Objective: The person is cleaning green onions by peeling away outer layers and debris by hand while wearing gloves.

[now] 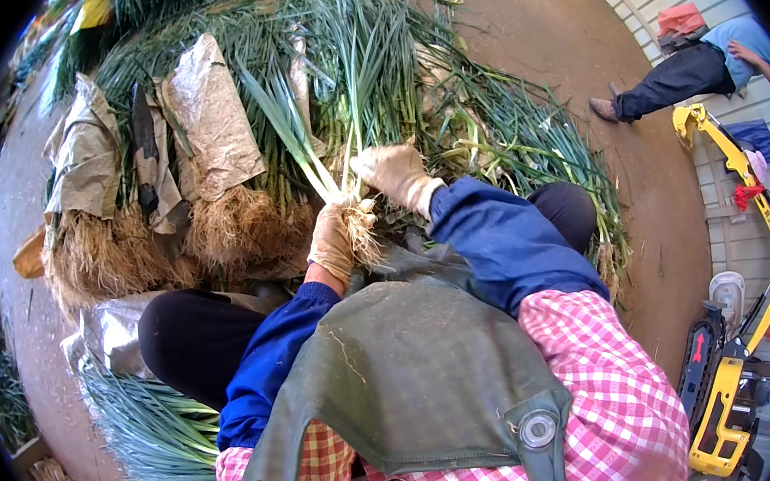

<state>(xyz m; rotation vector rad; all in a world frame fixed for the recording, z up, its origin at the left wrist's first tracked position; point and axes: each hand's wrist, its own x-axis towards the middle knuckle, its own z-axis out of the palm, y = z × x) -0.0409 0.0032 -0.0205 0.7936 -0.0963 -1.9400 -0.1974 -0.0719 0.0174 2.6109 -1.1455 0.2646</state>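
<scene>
Gloved in tan, my left hand [333, 243] is wrapped round a few green onions [323, 177] just above their roots. Their pale stems and tangled roots face me, and the long green leaves point away. My right hand [397, 173], in a matching glove, is closed against the upper part of the white stems. Whatever its fingertips pinch is too small to make out. Beyond both hands lies a large heap of green onions [370, 63]. On the left, thick root clumps [236, 226] stick out below a brown sheet [214, 122] laid over the bundles.
Another brown sheet [88, 152] and a long dark object [144, 138] lie at the left. More green onions [140, 430] rest beside my left knee [195, 338]. A yellow mini excavator [725, 412] stands at the right, and a seated person [688, 80] is at the far right.
</scene>
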